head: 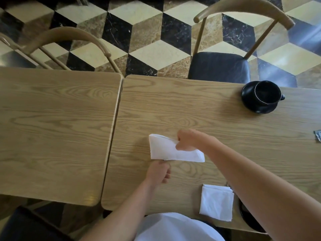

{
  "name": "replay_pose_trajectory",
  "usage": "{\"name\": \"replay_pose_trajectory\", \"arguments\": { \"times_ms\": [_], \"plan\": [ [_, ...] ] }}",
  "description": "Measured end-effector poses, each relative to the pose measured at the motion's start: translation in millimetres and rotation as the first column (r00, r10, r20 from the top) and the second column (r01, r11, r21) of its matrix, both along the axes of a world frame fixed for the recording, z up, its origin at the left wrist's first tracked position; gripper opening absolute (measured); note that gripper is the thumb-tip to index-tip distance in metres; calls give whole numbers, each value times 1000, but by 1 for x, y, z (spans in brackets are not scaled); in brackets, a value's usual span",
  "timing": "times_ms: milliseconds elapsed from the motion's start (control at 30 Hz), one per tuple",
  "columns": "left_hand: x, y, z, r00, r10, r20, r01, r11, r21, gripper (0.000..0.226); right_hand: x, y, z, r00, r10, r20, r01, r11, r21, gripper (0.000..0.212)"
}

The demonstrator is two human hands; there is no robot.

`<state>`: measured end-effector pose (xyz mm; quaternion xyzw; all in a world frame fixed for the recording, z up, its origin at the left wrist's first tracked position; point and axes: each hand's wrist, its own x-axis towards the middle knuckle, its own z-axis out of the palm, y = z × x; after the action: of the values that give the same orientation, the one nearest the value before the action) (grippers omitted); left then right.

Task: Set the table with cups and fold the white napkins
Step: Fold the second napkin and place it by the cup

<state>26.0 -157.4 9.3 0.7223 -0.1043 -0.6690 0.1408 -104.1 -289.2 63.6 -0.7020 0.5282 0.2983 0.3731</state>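
- Head view, the step in hand: a white napkin (171, 150) is being folded on the right-hand table (199, 110) of 2 tables pushed together. To do it well, I judge the near edge should stay pinned flat while the far side is brought over, so the edges meet squarely before the crease is pressed from the middle outwards.
- Head view, the right hand (188, 140): its fingers are curled tight, pinching the upper right part of the napkin, which looks raised off the wood there. The layers fan slightly at the far left corner, so a firm pinch seems wise to stop them slipping apart.
- Head view, the left hand (159, 172): it sits at the napkin's near left edge, fingers curled inward. The fingertips appear to nip that edge, though the exact contact is hard to make out.
- Head view, the rest of the task's things: a stack of napkins (216, 202) lies near the table's front edge, well apart from the one being folded. 1 black cup (265, 93) stands on a black saucer (251, 103) at the far right, in front of a chair (218, 66).
- A dark round object at the near right is mostly hidden by the right forearm; I cannot tell what it is.
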Motion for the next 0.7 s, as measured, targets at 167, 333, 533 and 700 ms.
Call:
{"name": "replay_pose_trajectory", "arguments": {
  "times_ms": [167, 333, 533, 700],
  "plan": [
    [-5, -13, 20, 766, 471, -438, -492, 868, 73, 45, 16, -2, 40, 971, -78, 226, 93, 994, -58, 16],
    [9, -32, 36, 677, 487, -552, -631, 770, -95, 38, -1, 4, 49, 805, -359, 472, 458, 882, -112, 20],
    [14, -28, 30, 923, 120, -365, -245, 916, -318, 27, -33, 83, -1, 256, -804, 537, 888, 415, 199, 22],
    [5, 15, -2, 995, -73, -75, 59, 983, -172, 37, -46, 155, -46, 44, -994, 98, 910, 81, 407, 23]
  ]
}}
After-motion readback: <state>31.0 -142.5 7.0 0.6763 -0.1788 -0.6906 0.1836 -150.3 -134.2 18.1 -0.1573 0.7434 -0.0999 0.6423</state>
